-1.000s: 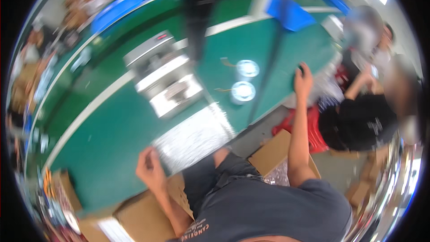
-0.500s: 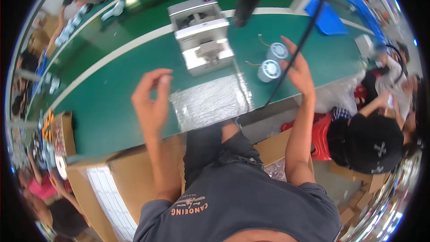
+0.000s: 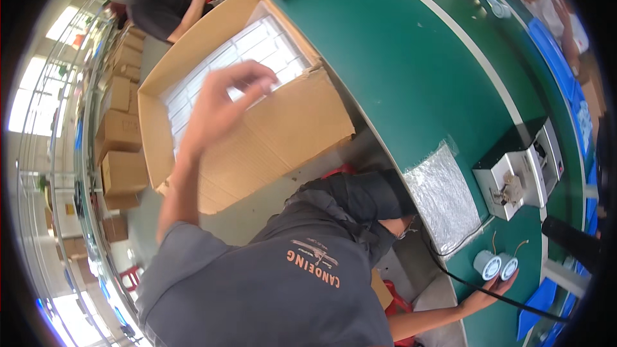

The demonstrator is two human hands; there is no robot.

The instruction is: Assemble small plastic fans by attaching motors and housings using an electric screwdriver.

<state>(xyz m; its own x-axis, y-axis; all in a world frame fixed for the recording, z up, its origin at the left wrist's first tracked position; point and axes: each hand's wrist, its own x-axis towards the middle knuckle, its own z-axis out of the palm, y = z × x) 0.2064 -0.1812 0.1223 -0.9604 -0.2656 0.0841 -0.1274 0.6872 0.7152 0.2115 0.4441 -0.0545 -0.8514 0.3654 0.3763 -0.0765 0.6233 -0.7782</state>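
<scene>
Left hand (image 3: 215, 106), loosely released, over a cardboard box (image 3: 276, 138) of white packs (image 3: 254, 46); right hand (image 3: 487, 293) against 2 pale-blue cylinders (image 3: 486, 265); whether it grips them, I cannot tell.

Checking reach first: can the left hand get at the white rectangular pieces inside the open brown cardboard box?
Probably yes: the left hand appears above the box, whose near flap lies folded outward, off the white pieces.
</scene>
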